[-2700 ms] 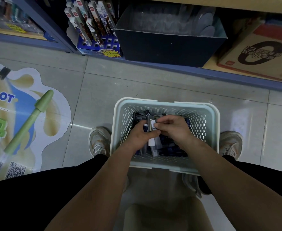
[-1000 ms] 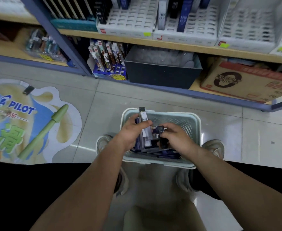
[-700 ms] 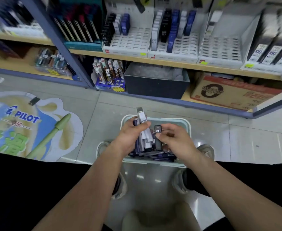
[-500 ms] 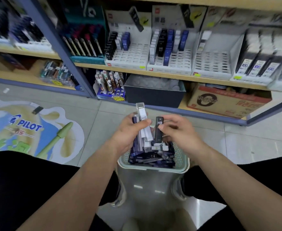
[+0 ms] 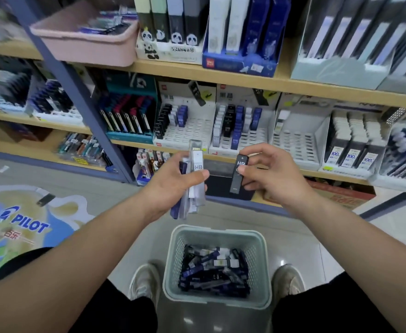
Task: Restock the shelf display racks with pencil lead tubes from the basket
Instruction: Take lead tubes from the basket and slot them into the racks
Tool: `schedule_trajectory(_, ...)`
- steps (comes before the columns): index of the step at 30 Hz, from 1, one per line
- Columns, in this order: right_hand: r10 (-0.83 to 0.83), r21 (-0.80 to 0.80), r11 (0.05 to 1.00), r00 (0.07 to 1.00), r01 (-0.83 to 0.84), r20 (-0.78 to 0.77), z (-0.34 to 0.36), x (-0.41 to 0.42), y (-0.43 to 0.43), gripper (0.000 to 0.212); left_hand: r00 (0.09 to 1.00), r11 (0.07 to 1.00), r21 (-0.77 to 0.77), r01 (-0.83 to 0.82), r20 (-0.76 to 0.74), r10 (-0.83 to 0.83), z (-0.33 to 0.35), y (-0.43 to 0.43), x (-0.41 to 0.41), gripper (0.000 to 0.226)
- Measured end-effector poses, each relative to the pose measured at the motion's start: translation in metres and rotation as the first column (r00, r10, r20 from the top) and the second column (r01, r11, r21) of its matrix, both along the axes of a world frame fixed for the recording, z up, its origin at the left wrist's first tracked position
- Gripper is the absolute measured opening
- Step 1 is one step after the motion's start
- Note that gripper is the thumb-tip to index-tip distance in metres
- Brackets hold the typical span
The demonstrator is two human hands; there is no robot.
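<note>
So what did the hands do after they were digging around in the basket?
The left hand and the right hand came up out of the basket toward the racks on the shelf. The right hand picked out one black tube and now pinches it. The left hand kept hold of its bunch of tubes. The basket stayed put between the shoes, with many tubes left inside.

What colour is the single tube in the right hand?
Black, with white HB lettering: the tube pinched in the right hand, head view.
</note>
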State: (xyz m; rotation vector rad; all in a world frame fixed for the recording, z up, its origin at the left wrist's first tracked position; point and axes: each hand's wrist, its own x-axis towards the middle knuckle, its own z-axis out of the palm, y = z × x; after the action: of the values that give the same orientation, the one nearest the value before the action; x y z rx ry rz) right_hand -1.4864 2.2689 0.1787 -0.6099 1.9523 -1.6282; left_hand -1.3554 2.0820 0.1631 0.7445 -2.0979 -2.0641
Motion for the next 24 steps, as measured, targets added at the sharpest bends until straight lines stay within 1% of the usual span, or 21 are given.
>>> schedule_trajectory(3, -0.030, 0.031, 0.999, 0.999, 0.030, -0.014, -0.008, -0.014, -0.023, 0.019, 0.997, 0.996, 0.040, -0.076, 0.026, 0.075, -0.009, -0.015, -0.006, 0.037)
schedule_trajectory(6, -0.031, 0.059, 0.998, 0.996, 0.036, -0.086, -0.017, -0.026, -0.058, 0.018, 0.992, 0.990, 0.066, -0.125, 0.026, 0.123, -0.015, -0.031, -0.011, 0.032)
schedule_trajectory(9, -0.033, 0.063, 0.997, 0.989, 0.043, -0.146, -0.028, -0.040, -0.102, 0.017, 0.986, 0.987, 0.004, -0.161, 0.053, 0.161, -0.016, -0.051, -0.009, 0.037)
schedule_trajectory(11, -0.018, 0.083, 0.996, 0.976, 0.037, -0.216, -0.035, -0.049, -0.135, 0.016, 0.974, 0.976, -0.029, -0.214, 0.066, 0.215, -0.015, -0.065, -0.006, 0.036)
schedule_trajectory(13, 0.006, 0.112, 0.993, 0.945, 0.032, -0.327, -0.042, -0.058, -0.169, 0.015, 0.960, 0.962, -0.025, -0.273, 0.064, 0.274, -0.011, -0.077, -0.004, 0.033)
schedule_trajectory(15, -0.003, 0.112, 0.992, 0.917, 0.052, -0.398, -0.049, -0.068, -0.201, 0.013, 0.947, 0.948, -0.006, -0.317, 0.060, 0.317, -0.009, -0.087, -0.002, 0.031)
schedule_trajectory(19, -0.045, 0.147, 0.978, 0.841, 0.147, -0.539, -0.057, -0.096, -0.239, 0.011, 0.938, 0.940, -0.004, -0.340, 0.073, 0.340, -0.006, -0.098, 0.003, 0.024)
schedule_trajectory(23, -0.045, 0.220, 0.957, 0.845, 0.189, -0.532, -0.056, -0.128, -0.248, 0.012, 0.947, 0.950, 0.003, -0.313, 0.083, 0.312, -0.003, -0.105, 0.005, 0.027)
schedule_trajectory(24, -0.034, 0.248, 0.947, 0.831, 0.205, -0.555, -0.054, -0.136, -0.249, 0.011, 0.948, 0.952, -0.002, -0.306, 0.085, 0.305, -0.002, -0.108, 0.005, 0.027)
